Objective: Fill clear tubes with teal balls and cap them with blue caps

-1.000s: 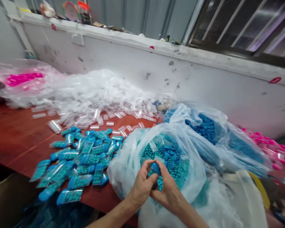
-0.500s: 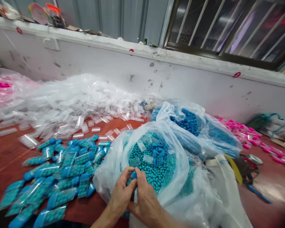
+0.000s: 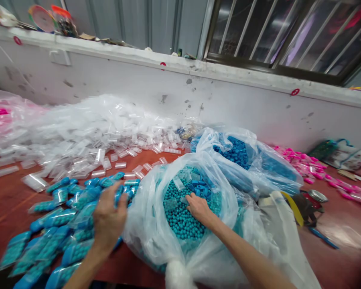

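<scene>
Teal beads (image 3: 185,228) sit loose in the open translucent bag (image 3: 146,226), near centre on the red table (image 3: 7,206). Blue caps (image 3: 203,189) and a few clear plastic sleeves (image 3: 178,183) lie on top of them.

Right hand (image 3: 200,208) is down in the bag mouth, fingers bunched, tips at a clear sleeve on the beads. Can't tell whether it's pinched or only touched.

Left hand (image 3: 110,216) is over the right side of the bead-filled packs (image 3: 61,216), thumb spread away from the fingers. It's motion-blurred; can't tell if it touches a pack. Packs are heaped near left, blue ends on them, just beside the bag.

Far left: big heap of clear sleeves (image 3: 93,128), running along the wall. Behind the bead bag, slightly right: second bag (image 3: 267,164) with blue pieces (image 3: 236,152). Far right: pink pieces (image 3: 311,164) strewn on the table. Right of the bags: slim blue stick (image 3: 323,237).
</scene>
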Tool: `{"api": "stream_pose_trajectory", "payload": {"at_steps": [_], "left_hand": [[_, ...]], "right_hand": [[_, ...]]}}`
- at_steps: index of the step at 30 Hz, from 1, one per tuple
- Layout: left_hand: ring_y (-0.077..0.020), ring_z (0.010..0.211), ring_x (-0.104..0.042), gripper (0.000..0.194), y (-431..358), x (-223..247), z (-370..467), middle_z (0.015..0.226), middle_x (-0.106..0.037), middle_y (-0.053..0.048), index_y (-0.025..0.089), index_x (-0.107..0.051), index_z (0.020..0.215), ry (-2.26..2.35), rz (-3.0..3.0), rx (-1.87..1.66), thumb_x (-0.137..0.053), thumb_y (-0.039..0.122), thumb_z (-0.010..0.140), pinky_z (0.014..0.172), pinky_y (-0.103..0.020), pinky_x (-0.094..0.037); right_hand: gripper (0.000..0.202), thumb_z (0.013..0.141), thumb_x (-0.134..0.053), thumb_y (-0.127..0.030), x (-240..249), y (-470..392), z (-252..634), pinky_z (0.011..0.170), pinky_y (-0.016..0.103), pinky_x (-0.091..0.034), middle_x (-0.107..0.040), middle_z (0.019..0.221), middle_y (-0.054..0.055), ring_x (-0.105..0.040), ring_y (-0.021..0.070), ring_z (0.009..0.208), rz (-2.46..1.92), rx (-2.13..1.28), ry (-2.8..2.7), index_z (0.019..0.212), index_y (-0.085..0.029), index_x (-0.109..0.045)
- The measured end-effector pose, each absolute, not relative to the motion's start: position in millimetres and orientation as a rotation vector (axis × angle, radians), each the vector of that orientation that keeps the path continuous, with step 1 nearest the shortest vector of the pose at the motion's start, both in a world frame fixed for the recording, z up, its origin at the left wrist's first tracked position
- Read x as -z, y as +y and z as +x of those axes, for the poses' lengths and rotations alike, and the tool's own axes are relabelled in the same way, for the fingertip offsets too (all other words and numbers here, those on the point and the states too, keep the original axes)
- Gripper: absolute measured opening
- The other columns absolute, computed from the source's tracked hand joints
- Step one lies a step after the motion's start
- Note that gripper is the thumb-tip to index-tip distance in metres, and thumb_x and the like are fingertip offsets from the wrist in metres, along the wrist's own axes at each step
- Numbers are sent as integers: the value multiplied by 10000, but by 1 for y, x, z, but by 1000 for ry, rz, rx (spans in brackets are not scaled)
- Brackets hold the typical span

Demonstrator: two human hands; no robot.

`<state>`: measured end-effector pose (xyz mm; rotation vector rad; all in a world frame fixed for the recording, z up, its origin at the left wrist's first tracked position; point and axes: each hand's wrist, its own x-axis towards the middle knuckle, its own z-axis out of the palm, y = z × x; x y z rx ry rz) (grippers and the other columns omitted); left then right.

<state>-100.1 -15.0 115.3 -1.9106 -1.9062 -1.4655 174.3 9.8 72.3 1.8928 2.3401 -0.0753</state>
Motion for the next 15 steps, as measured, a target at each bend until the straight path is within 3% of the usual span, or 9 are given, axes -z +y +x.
{"api": "stream_pose_trajectory", "payload": {"at_steps": [3, 5, 7, 9, 11, 15], "left_hand": [[-213, 1029, -533, 342, -29, -102, -34, 1091, -581, -94, 170, -509, 1144, -1774, -2454, 1440, -391, 266, 837, 918, -374, -415], [-246, 1130, -464, 430, -32, -94, -1, 1212, -507, -134, 140, -454, 1219, -1907, -2596, 1382, -412, 258, 808, 955, -417, -376], [-269, 1104, -484, 499, -28, -89, 18, 1206, -508, -173, 94, -434, 1234, -2134, -2782, 1273, -448, 293, 776, 918, -422, -399], [-252, 876, -597, 487, -22, -86, 25, 1016, -611, -156, 82, -491, 1163, -2324, -3189, 1010, -445, 366, 770, 736, -376, -486], [-192, 582, -591, 423, -17, -81, 26, 754, -639, -76, 108, -581, 1003, -2365, -3614, 660, -443, 428, 763, 507, -294, -467], [-123, 340, -444, 257, -8, -63, 24, 383, -476, 20, 143, -563, 531, -2576, -3569, 363, -578, 348, 685, 367, -223, -342]], "right_hand": [[193, 884, -365, -136, -70, 10, 171, 584, 213, -407, -575, 927, 50, -583, 153, 761, 1870, -29, 2370, 953, -197, -534], [214, 889, -345, -117, -76, 2, 171, 567, 212, -392, -564, 900, 45, -566, 154, 750, 1825, -126, 2495, 984, -206, -514], [209, 882, -352, -97, -81, -11, 173, 583, 223, -396, -549, 882, 46, -547, 159, 763, 1706, -177, 2700, 1002, -192, -495], [183, 876, -352, -83, -81, -25, 174, 613, 234, -409, -541, 843, 44, -535, 160, 758, 1545, -145, 2887, 958, -168, -492], [162, 868, -351, -75, -75, -37, 171, 623, 240, -422, -540, 801, 37, -533, 157, 726, 1432, -83, 2967, 889, -159, -488], [176, 839, -355, -40, -60, -43, 165, 591, 263, -442, -556, 861, 69, -568, 186, 746, 1611, -133, 2790, 877, -167, -472]]}}
